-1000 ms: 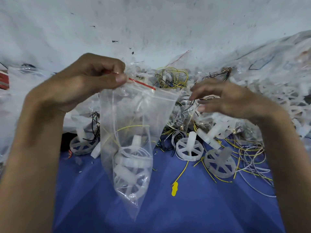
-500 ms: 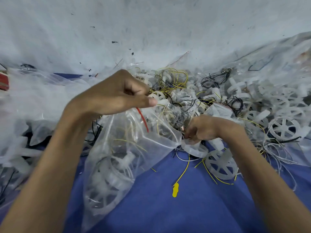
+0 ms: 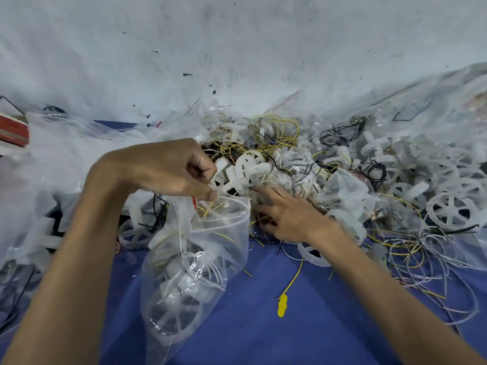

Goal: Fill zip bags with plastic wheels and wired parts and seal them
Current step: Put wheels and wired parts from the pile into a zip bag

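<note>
My left hand [image 3: 168, 169] pinches the top edge of a clear zip bag [image 3: 189, 280] by its red seal strip. The bag's mouth gapes and its body lies slack on the blue cloth [image 3: 263, 325]. Several white plastic wheels and thin wires show through it. My right hand [image 3: 287, 214] lies just right of the bag's mouth with fingers spread, touching the pile of white wheels [image 3: 250, 167] and yellow, black and white wires [image 3: 276, 133]. Nothing is visibly gripped in the right hand.
The pile of wheels and wires stretches to the right edge, with one large wheel [image 3: 450, 212]. Crumpled clear plastic bags [image 3: 52, 159] cover the left side. A yellow tag on a wire [image 3: 282, 305] lies on the cloth. A pale wall rises behind.
The bag has come down from hanging in the air onto the cloth. My right hand first closed on parts in the pile, then opened flat beside the bag's mouth.
</note>
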Tool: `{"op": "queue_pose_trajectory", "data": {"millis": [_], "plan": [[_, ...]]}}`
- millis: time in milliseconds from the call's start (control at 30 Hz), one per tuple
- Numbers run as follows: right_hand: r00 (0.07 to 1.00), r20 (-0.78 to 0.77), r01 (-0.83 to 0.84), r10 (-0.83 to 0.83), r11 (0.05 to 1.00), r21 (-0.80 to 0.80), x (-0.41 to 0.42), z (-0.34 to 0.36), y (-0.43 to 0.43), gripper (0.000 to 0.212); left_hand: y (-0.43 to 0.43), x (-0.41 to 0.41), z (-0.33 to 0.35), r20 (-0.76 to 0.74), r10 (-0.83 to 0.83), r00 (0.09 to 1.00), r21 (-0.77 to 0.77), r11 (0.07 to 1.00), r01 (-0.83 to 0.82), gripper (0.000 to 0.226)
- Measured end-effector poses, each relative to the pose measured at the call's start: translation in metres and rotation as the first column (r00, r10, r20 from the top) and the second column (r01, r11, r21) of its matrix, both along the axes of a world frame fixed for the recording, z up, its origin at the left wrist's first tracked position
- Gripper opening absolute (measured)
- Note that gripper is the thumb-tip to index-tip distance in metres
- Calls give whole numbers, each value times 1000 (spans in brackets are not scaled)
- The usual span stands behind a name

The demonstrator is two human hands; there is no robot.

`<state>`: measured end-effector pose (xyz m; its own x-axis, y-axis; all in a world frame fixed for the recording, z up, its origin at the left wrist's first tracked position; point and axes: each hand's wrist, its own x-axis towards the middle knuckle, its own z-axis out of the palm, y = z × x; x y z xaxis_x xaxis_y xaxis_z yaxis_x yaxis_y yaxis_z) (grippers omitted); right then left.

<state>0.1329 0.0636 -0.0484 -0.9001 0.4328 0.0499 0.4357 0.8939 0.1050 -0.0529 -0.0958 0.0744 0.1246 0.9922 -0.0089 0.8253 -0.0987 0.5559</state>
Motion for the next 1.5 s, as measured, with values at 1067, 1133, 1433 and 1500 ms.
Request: {"op": "queue_pose_trajectory", "data": {"millis": [1067,1133,1433,1500], "plan": [[940,-44,285,-338,850,-443,106,64,66,29,-6,-10,0,-11,4,1000,-7,1000,-4,33],[942,-44,295,-333,882,-367,104,73,59,24,-6,-10,0,-2,15,1000,-13,1000,-15,28],[964,-249,6,-93,945,-328,66,90,-8,20,-10,-9,1,-116,62,991,-158,984,-80,11],[977,-210,-50,-36,919,-391,60,89,-18,19,-11,-7,1,-130,81,988,-197,975,-106,6]]}}
